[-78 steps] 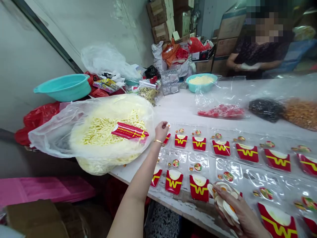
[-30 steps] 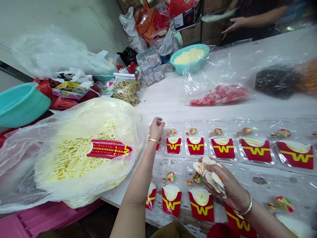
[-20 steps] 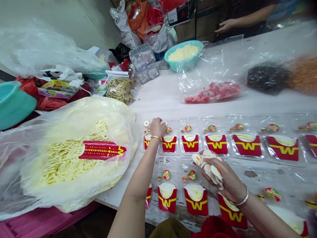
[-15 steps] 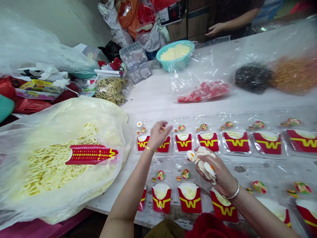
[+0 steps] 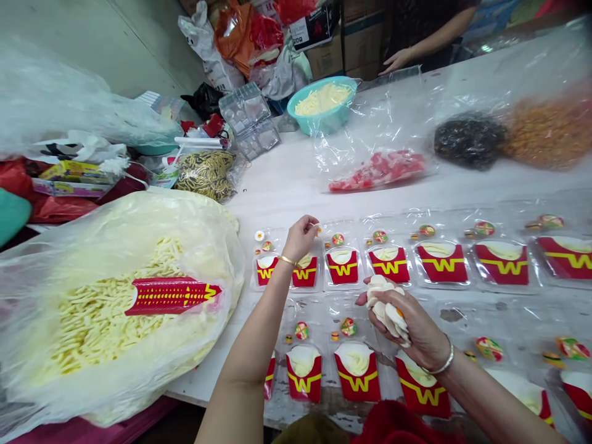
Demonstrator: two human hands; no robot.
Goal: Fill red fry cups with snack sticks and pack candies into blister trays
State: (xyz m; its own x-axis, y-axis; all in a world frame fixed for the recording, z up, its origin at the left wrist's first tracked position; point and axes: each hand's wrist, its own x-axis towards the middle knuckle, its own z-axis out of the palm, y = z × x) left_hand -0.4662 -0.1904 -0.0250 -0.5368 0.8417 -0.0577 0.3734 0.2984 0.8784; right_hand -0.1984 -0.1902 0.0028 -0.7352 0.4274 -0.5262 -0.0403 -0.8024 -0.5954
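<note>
My left hand [image 5: 301,237] pinches a toy fried egg [image 5: 319,229], mostly hidden by the fingers, above a clear plastic tray in the back row. In my right hand [image 5: 411,324] is a bunch of white toy fried eggs [image 5: 387,308], over the front row. Each visible tray bears a red fries carton [image 5: 341,266] with a yellow W, plus a small pizza [image 5: 338,239] and a tiny burger. Another fried egg [image 5: 259,235] lies in the leftmost back tray.
A large plastic bag of pale toy fries [image 5: 92,327] with a red carton on top lies left. Behind are a turquoise basin [image 5: 324,117], a bag of pink-red pieces [image 5: 377,171] and a bag of dark pieces [image 5: 469,140]. Another person's hand [image 5: 398,60] shows at the far edge.
One fried egg has gone from the edge of my right hand's bunch to my left fingers. My left hand's fingers have closed, and it has risen slightly.
</note>
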